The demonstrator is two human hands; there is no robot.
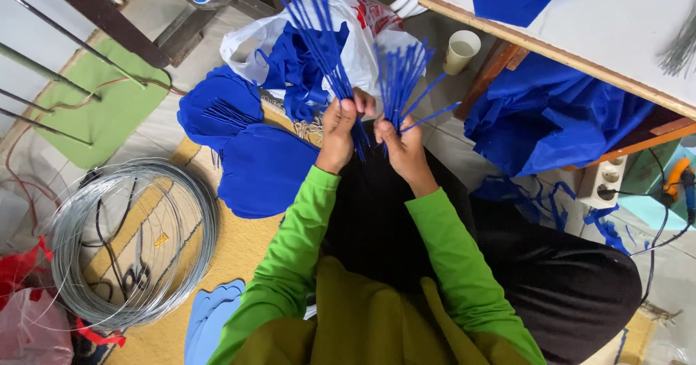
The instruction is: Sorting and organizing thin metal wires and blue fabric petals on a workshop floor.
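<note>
Blue sticks: two bundles of thin blue sticks (pixel 319 39) fan upward over my lap, one in each fist.
Left hand: my left hand (pixel 339 129) is clenched around the taller bundle near its base.
Right hand: my right hand (pixel 397 144) grips the shorter bundle (pixel 403 82), a few sticks splaying sideways.
Behind the sticks: a white plastic bag (pixel 362 53) lies open on the floor, blue fabric (pixel 293 68) spilling from it; the bundles partly hide it.
Left of my hands: rounded blue cut-outs (pixel 257 169) lie stacked on the yellow mat (pixel 239 249).
Farther left: a wire coil (pixel 130 242) encircles scissors (pixel 136 271).
Right: blue cloth (pixel 551 126) is heaped under the table (pixel 580 53).
Cup: a pale cup (pixel 462 51) stands beside the table leg; I cannot tell its contents.
</note>
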